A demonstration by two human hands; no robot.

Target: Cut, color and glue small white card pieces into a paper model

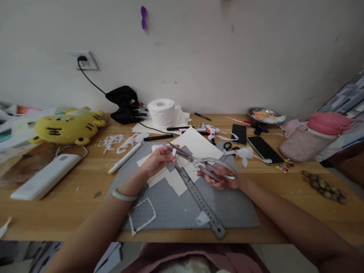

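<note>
My right hand [220,179] is closed round the handles of a pair of silver scissors [203,163], whose blades point to the upper left. A small white paper piece [174,152] is pinched in the fingers of my left hand [159,159], right beside the blades. Whether the blades touch that piece I cannot tell. Below both hands, cut sheets of white paper [174,181] lie on a grey cutting mat [236,206]. A steel ruler [200,201] runs slantwise across the mat, and a thin paper frame [143,215] lies near my left wrist.
Behind the mat stand a toilet paper roll [162,113] and a small glue gun [211,132]. Two phones [264,149] and a pink-lidded bottle [309,136] are at the right. On the left are a yellow plush toy [66,127], a white power strip [47,177] and a white marker [125,158].
</note>
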